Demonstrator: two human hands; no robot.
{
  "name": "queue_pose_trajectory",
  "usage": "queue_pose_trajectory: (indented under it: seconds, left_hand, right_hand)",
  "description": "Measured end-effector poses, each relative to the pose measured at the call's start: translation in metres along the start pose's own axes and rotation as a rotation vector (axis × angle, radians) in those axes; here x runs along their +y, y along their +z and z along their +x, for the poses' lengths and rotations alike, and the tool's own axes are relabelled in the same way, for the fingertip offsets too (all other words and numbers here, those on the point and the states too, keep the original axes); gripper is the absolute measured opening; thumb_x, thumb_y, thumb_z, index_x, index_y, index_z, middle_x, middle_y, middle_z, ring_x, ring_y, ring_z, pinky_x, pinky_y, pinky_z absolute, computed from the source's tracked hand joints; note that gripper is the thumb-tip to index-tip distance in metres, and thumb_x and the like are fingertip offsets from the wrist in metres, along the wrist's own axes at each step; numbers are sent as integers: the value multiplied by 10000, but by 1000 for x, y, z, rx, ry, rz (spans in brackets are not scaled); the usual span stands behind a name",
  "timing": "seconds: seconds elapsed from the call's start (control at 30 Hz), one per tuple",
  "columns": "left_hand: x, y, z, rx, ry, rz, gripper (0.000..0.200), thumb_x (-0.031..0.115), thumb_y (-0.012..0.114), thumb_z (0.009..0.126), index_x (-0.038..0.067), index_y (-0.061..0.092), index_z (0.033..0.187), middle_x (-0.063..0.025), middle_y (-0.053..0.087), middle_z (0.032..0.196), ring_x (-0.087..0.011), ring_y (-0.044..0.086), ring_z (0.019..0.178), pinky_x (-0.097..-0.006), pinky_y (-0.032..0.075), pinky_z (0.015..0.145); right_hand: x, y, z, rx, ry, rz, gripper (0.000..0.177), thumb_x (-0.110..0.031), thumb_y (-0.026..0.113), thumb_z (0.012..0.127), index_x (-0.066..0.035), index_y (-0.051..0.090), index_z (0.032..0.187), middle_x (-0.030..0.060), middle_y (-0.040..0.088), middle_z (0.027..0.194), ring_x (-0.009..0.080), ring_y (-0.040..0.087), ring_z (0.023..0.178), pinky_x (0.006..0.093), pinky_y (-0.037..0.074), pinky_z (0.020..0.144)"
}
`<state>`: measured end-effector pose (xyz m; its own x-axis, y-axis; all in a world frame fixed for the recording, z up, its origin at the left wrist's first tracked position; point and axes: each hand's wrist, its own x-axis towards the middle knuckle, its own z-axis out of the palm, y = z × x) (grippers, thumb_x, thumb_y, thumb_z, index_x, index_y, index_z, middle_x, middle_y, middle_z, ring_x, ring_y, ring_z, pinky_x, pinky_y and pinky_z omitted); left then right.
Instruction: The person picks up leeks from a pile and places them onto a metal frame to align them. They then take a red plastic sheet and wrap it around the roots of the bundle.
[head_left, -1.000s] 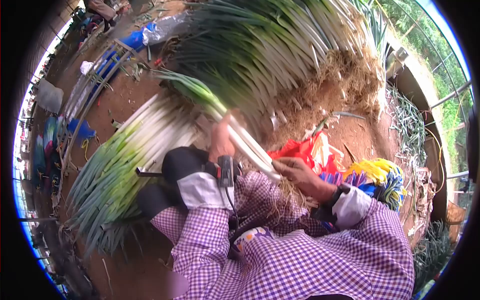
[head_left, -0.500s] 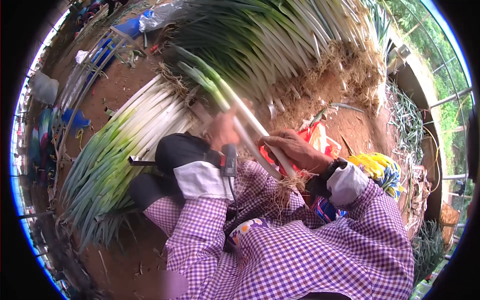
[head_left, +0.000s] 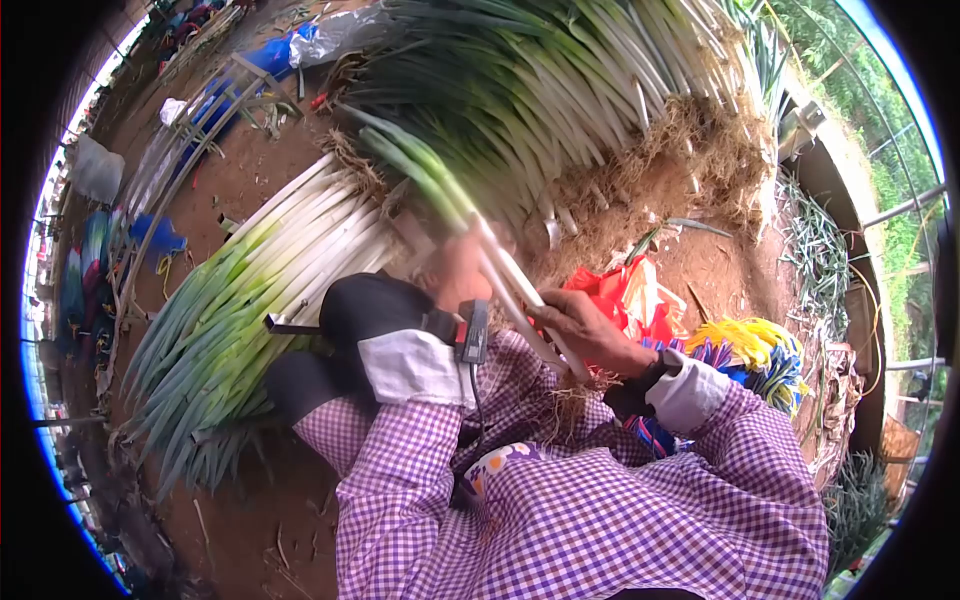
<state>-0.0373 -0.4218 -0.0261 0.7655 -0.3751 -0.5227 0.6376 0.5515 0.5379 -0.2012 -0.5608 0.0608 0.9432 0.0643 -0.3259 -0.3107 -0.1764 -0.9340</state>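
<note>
My right hand (head_left: 585, 330) grips the white lower stalk of a long green onion (head_left: 470, 225) just above its brown roots (head_left: 575, 390). My left hand (head_left: 455, 275) holds the same stalk higher up, partly hidden behind it. The onion's green tops point up and left, blurred. A black wrist device (head_left: 472, 335) with a cable sits on my left sleeve. I wear a purple checked shirt with white cuffs.
A laid-out row of cleaned onions (head_left: 250, 300) lies at left on the dirt. A large heap of uncleaned onions with roots (head_left: 560, 90) fills the top. Red plastic (head_left: 610, 295) and yellow-blue ties (head_left: 750, 350) lie at right. Blue items (head_left: 215, 100) lie at upper left.
The held onion has shifted: its root end dropped toward my lap, then rose again slightly. My right hand moved a little right along the stalk.
</note>
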Motion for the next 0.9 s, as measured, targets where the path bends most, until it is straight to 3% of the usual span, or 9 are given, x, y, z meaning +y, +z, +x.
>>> queue_pose_trajectory:
  seconds: [0.07,0.2,0.33,0.47,0.6,0.73,0.8,0.83,0.9]
  left_hand:
    - [4,6,-9,18,-43,-6,288,310,589,1058,44,535,1154,-65,595,958,-212,603,818,-395,544,768]
    - [1,3,-8,1,13,-43,316,346,626,1036,70,537,1162,-56,584,971,-196,605,822,-383,547,743]
    - [2,6,-12,-42,24,-75,314,326,599,1053,57,507,1186,-56,579,942,-193,603,791,-375,543,727]
    - [3,11,-16,-45,8,-93,276,302,585,1063,63,516,1184,-58,577,941,-201,592,782,-373,526,703]
    - [5,16,-21,-32,16,-151,215,216,615,1045,42,517,1125,-80,567,919,-218,598,726,-395,544,646]
    - [6,19,-22,-40,46,-103,181,211,629,1041,70,544,1116,-52,577,945,-183,571,757,-360,518,683]
    - [8,23,-24,-31,51,-87,172,200,634,1037,68,548,1107,-51,582,946,-180,573,752,-359,518,678]
    - [9,24,-24,-28,53,-87,171,196,636,1035,67,548,1106,-50,583,944,-179,574,749,-359,519,675]
    - [7,27,-25,-20,50,-85,171,188,642,1031,65,549,1104,-48,586,940,-178,577,744,-357,520,671]
  right_hand:
    - [8,3,1,28,-18,-76,426,-345,549,1068,58,673,1129,113,688,879,162,646,807,371,530,719]
    - [11,11,2,95,14,-182,402,-341,532,1057,17,649,1194,234,696,978,337,701,898,448,534,796]
    - [10,10,-1,30,-14,-142,415,-327,475,1086,29,564,1279,202,687,928,280,695,821,420,543,733]
    - [22,10,-2,52,-123,-129,377,-341,462,1092,11,549,1194,166,649,862,252,668,766,414,531,688]
    - [8,1,-3,-40,-8,-31,451,-338,496,1094,17,545,1368,136,686,1044,197,669,905,357,554,762]
    - [9,-40,29,-232,9,-34,542,-391,604,1047,37,582,1379,133,700,1176,191,683,987,338,577,807]
    - [10,-69,65,-6,57,81,500,-379,611,1043,20,607,1344,136,725,1110,197,705,918,341,591,792]
    - [34,-97,100,98,-14,-117,488,-380,637,1026,18,626,1308,131,725,1076,191,702,897,357,590,755]
    - [59,-143,156,417,-350,-357,392,-280,706,948,4,659,1214,168,711,1054,260,700,928,399,563,791]
